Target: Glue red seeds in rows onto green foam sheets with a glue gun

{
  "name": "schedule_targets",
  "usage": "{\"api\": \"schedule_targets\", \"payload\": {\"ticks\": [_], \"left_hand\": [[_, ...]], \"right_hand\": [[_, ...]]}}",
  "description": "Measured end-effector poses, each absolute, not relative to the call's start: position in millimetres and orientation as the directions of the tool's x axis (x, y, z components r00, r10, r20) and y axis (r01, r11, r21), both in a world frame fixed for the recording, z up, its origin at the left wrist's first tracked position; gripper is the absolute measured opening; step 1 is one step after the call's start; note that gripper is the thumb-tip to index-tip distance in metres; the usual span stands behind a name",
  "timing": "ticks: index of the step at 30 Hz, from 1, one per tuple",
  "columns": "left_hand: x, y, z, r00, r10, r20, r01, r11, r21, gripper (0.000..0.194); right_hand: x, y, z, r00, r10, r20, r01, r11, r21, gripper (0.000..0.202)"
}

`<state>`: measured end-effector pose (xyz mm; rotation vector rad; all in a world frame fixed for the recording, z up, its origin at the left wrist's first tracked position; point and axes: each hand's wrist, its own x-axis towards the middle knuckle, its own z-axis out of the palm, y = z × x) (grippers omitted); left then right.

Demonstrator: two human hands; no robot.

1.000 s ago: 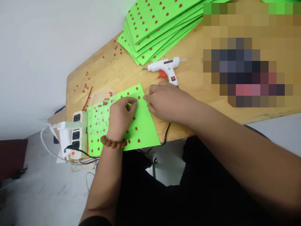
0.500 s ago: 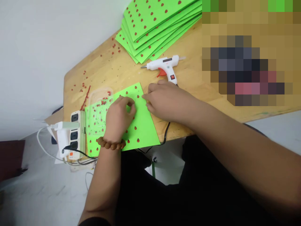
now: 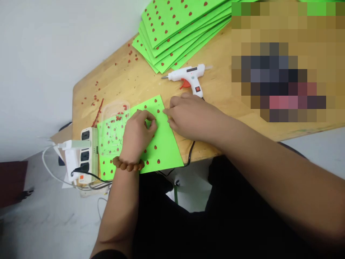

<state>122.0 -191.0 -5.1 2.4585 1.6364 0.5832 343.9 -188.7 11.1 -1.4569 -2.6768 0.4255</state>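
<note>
A green sheet (image 3: 168,145) dotted with small red pieces lies near the table's front edge. Over its middle is my left hand (image 3: 138,131), wearing a brown bead bracelet; thumb and index finger are pinched together, and what they hold is too small to make out. At the sheet's right edge rests my right hand (image 3: 188,115), fingers curled, index fingertip on the sheet beside a red piece; whether it holds anything is hidden. A clear plastic tray (image 3: 114,104) with red bits sits on the sheet's left part.
A white glue gun (image 3: 188,73) lies behind my right hand. At the back is a stack of green sheets (image 3: 172,27) with red dots. A power strip (image 3: 93,154) with plugs and cables stands at the left. Red bits are scattered on the wooden table (image 3: 113,79).
My left hand has shifted very slightly to the right, its thumb and index finger still together. My right hand has hardly moved.
</note>
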Motion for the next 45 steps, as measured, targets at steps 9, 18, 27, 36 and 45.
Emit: {"api": "schedule_targets", "payload": {"ticks": [9,18,27,36,45], "left_hand": [[127.6,-193.9,-6.0,0.395,0.870,0.294,0.821,-0.478,0.311,0.017],[131.5,-196.7,-1.3,0.389,0.890,0.237,0.840,-0.448,0.306,0.009],[129.1,-196.0,0.5,0.382,0.903,0.195,0.848,-0.427,0.315,0.009],[130.8,-199.3,1.8,0.426,0.888,0.171,0.843,-0.459,0.280,0.010],[129.7,-202.2,6.0,0.442,0.888,0.129,0.846,-0.460,0.269,0.012]], "right_hand": [[343.8,-187.3,10.7,-0.564,0.822,-0.083,0.810,0.531,-0.249,0.042],[345.4,-188.0,9.4,-0.559,0.827,-0.064,0.807,0.525,-0.271,0.041],[345.2,-188.8,11.0,-0.551,0.832,-0.071,0.814,0.516,-0.267,0.042],[343.8,-189.3,12.5,-0.551,0.831,-0.077,0.815,0.516,-0.264,0.042],[344.3,-188.4,9.0,-0.560,0.827,-0.055,0.805,0.528,-0.271,0.040]]}}
